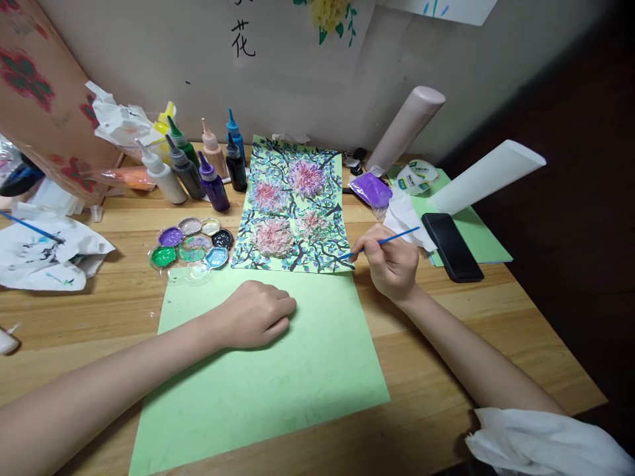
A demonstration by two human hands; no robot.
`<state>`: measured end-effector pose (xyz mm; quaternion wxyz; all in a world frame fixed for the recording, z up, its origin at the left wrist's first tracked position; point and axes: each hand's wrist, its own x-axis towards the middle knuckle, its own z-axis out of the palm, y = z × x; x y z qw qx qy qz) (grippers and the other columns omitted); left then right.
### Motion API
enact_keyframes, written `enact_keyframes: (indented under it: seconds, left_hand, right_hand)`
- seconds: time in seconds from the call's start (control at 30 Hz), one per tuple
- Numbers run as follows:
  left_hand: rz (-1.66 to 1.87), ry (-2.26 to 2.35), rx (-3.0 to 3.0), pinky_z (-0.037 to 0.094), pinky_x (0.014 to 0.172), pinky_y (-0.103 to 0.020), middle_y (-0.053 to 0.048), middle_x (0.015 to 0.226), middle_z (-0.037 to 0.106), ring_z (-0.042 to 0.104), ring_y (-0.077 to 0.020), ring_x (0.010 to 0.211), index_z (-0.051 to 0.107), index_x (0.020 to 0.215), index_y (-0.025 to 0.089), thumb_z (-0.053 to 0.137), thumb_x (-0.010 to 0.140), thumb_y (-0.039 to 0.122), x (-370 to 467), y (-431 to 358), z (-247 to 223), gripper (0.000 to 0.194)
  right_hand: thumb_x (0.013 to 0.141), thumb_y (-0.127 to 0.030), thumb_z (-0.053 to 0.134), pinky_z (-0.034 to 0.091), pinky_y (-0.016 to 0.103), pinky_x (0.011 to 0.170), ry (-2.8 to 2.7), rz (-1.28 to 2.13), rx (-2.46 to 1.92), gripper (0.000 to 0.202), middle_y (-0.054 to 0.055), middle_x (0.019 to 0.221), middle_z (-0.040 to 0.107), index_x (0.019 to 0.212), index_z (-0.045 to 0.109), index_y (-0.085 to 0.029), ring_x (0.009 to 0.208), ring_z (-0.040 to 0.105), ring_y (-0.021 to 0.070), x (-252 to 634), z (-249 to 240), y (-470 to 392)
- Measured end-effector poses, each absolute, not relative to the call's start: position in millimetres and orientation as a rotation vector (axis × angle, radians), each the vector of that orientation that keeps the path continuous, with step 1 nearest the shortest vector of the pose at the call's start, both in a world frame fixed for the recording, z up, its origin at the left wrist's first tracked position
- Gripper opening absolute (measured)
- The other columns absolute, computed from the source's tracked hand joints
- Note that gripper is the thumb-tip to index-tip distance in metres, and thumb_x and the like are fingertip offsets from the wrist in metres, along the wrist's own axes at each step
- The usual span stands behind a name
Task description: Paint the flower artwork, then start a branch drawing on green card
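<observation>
My right hand (394,261) pinches a thin blue paintbrush (397,236), its tip at the lower right corner of a painting (297,250). That painting carries dark branches, small blue and green leaves and several fluffy pink and purple flowers. Resting on a plain light green sheet (268,396) below it, my left hand (260,313) has its fingers curled in; whether anything is under them is hidden. A flower-shaped palette (192,248) with purple, green, black and blue paint lies left of the painting.
Several paint bottles (186,168) stand behind the palette. At the left is a stained tissue (49,254) with another brush. To the right lie a purple packet (372,190), a black phone (452,248) and a tape roll (417,177); two pale tubes (489,176) stand tilted near the wall.
</observation>
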<state>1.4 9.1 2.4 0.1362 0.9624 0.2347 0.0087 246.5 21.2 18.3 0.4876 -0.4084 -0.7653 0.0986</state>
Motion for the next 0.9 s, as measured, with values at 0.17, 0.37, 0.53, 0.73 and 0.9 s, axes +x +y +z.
enact_keyframes:
  seconds: [0.17, 0.37, 0.53, 0.73, 0.9]
  left_hand:
    - [0.022, 0.68, 2.793, 0.027, 0.051, -0.028, 0.0, 0.066, 0.058, 0.05, -0.0137, 0.057, 0.047, 0.067, 0.019, 0.039, 0.077, 0.017, 0.9, 8.4, 2.4, 0.013]
    - [0.03, 0.677, 2.788, 0.026, 0.05, -0.027, 0.0, 0.065, 0.057, 0.05, -0.0135, 0.056, 0.046, 0.067, 0.018, 0.039, 0.078, 0.017, 1.0, 8.7, 1.0, 0.013]
    - [0.029, 0.681, 2.788, 0.025, 0.05, -0.027, 0.0, 0.065, 0.057, 0.05, -0.0134, 0.056, 0.046, 0.067, 0.018, 0.039, 0.078, 0.017, 0.9, 8.6, 1.1, 0.013]
    - [0.03, 0.682, 2.786, 0.026, 0.051, -0.028, 0.001, 0.065, 0.057, 0.05, -0.0135, 0.056, 0.045, 0.067, 0.019, 0.039, 0.077, 0.016, 1.0, 8.4, 1.1, 0.012]
    - [0.035, 0.683, 2.791, 0.027, 0.051, -0.029, 0.001, 0.065, 0.057, 0.049, -0.0133, 0.055, 0.045, 0.066, 0.019, 0.039, 0.077, 0.016, 0.0, 8.1, 1.5, 0.012]
  right_hand:
    - [0.087, -0.016, 0.044, 0.043, 0.027, 0.059, -1.913, 0.261, -0.956, 0.023, 0.001, 0.059, 0.061, 0.071, 0.059, -0.02, 0.06, 0.056, 0.0134, 244.8, 22.7, 19.2]
    - [0.088, -0.017, 0.043, 0.044, 0.027, 0.061, -1.917, 0.294, -1.006, 0.023, 0.001, 0.058, 0.06, 0.071, 0.058, -0.019, 0.06, 0.055, 0.0132, 246.6, 21.2, 21.4]
    - [0.088, -0.018, 0.045, 0.044, 0.028, 0.062, -1.959, 0.313, -1.025, 0.023, 0.002, 0.06, 0.061, 0.07, 0.058, -0.019, 0.061, 0.055, 0.0138, 247.7, 19.9, 22.4]
    - [0.089, -0.021, 0.044, 0.045, 0.029, 0.062, -1.893, 0.321, -1.052, 0.025, 0.001, 0.059, 0.061, 0.069, 0.058, -0.02, 0.061, 0.056, 0.0139, 247.1, 20.2, 22.4]
    - [0.089, -0.023, 0.045, 0.045, 0.028, 0.061, -1.87, 0.314, -1.062, 0.025, 0.001, 0.06, 0.062, 0.069, 0.058, -0.019, 0.06, 0.058, 0.0135, 249.2, 21.2, 22.4]
